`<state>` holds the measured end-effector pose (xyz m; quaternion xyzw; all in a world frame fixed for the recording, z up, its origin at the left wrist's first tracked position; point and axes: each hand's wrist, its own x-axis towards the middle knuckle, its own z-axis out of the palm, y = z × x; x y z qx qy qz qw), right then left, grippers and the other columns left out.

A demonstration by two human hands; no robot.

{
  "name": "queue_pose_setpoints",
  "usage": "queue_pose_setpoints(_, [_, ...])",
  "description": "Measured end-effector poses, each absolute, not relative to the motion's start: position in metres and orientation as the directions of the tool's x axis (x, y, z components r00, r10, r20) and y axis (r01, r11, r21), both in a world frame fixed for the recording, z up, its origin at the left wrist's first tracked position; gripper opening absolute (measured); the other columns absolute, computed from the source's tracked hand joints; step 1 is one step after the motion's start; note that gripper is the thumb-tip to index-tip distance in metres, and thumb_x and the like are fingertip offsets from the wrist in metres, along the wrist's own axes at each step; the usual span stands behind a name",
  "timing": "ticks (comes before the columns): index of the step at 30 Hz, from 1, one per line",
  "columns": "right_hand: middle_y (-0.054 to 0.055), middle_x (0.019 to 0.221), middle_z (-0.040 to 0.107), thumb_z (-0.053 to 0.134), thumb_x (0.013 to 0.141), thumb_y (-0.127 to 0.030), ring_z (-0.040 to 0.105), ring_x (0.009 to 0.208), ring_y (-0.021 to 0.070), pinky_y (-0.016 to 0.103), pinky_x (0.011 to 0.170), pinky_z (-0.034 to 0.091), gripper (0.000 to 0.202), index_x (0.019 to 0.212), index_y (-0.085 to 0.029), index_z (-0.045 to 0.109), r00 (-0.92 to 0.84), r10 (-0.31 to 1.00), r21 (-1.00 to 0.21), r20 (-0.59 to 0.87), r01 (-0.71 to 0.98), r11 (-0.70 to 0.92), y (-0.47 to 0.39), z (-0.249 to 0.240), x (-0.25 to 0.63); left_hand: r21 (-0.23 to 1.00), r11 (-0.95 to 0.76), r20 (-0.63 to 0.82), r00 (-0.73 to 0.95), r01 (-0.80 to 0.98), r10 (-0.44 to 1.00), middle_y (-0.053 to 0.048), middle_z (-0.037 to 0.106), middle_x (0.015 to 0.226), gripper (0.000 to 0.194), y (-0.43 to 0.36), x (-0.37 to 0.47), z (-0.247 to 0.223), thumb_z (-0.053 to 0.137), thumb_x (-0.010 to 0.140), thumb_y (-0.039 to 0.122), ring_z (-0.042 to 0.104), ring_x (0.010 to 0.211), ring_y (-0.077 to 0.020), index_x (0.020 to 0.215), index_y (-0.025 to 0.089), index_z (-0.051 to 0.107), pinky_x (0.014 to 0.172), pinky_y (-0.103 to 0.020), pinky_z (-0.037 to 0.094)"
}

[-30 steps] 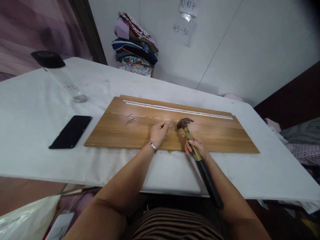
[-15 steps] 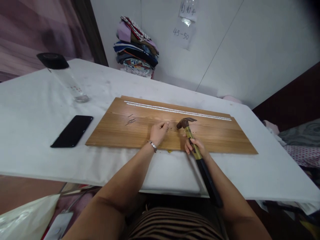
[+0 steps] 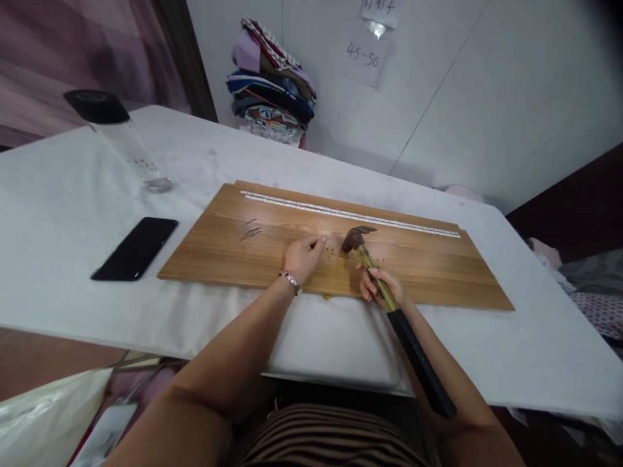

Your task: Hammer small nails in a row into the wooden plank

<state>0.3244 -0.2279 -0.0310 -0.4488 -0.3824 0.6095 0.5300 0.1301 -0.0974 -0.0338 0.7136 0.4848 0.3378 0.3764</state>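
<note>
My right hand (image 3: pixel 382 285) is wrapped round the yellow part of a claw hammer (image 3: pixel 387 295), whose black grip points back toward me. The rusty hammer head sits low over a wooden board (image 3: pixel 438 272), just right of my left hand. With thumb and forefinger pinched, my left hand (image 3: pixel 302 256) rests on the board; what it pinches, if anything, is hidden. A row of small dark spots (image 3: pixel 332 250), nail heads or holes, runs along the board between and past the hands. Several loose nails (image 3: pixel 252 231) lie on the board's left part.
Two white measuring strips (image 3: pixel 350 213) run along the board's far side. On the white table (image 3: pixel 214 155), a black phone (image 3: pixel 136 250) and a clear bottle with a black lid (image 3: pixel 129 149) stand left. Folded cloths (image 3: pixel 272 84) are piled by the wall.
The view has shifted slightly. The hammer's black grip has swung a little to the right, its head staying close to the board. My left hand keeps its pinch near the same spot.
</note>
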Motion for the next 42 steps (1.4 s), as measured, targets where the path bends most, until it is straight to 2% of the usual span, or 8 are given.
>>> queue_pose_setpoints(6, [-0.009,0.048,0.046,0.063,0.085,-0.045,0.052,0.042,0.0146,0.026,0.042,0.039,0.032,0.104,-0.019,0.06,-0.039,0.996,-0.944,-0.082,-0.316,-0.091,-0.234,-0.039,0.323,0.855,-0.261,0.124,0.313,0.448,0.942,0.003,0.04,0.054,0.044,-0.098,0.129,-0.033,0.047,0.091,0.044,0.043,0.058,-0.0116,0.054,0.021,0.041,0.06,-0.027,0.028])
queue_pose_setpoints(14, [-0.008,0.049,0.046,0.062,0.086,-0.045,0.052,0.042,0.0149,0.027,0.043,0.041,0.031,0.104,-0.02,0.061,-0.055,0.998,-0.938,-0.029,-0.344,-0.046,-0.236,-0.042,0.324,0.831,-0.25,0.113,0.291,0.497,0.95,0.003,0.039,0.056,0.043,-0.098,0.13,-0.033,0.047,0.092,0.044,0.042,0.059,-0.0116,0.056,0.02,0.045,0.06,-0.027,0.027])
queue_pose_setpoints(27, [-0.008,0.048,0.046,0.061,0.085,-0.043,0.055,0.043,0.0154,0.025,0.042,0.042,0.031,0.104,-0.019,0.061,-0.09,0.996,-0.924,-0.021,-0.379,-0.054,-0.228,-0.05,0.328,0.715,-0.259,0.099,0.273,0.65,0.957,-0.001,0.057,0.064,0.039,-0.094,0.135,-0.034,0.048,0.095,0.04,0.049,0.065,-0.0145,0.07,0.018,0.069,0.061,-0.028,0.026])
queue_pose_setpoints(42, [-0.009,0.048,0.048,0.063,0.083,-0.045,0.055,0.043,0.0155,0.025,0.041,0.042,0.036,0.107,-0.019,0.061,-0.103,0.994,-0.938,-0.028,-0.341,-0.062,-0.223,-0.048,0.327,0.644,-0.294,0.111,0.294,0.706,0.949,-0.004,0.071,0.076,0.042,-0.095,0.138,-0.034,0.045,0.098,0.042,0.055,0.071,-0.0159,0.081,0.019,0.075,0.062,-0.028,0.03])
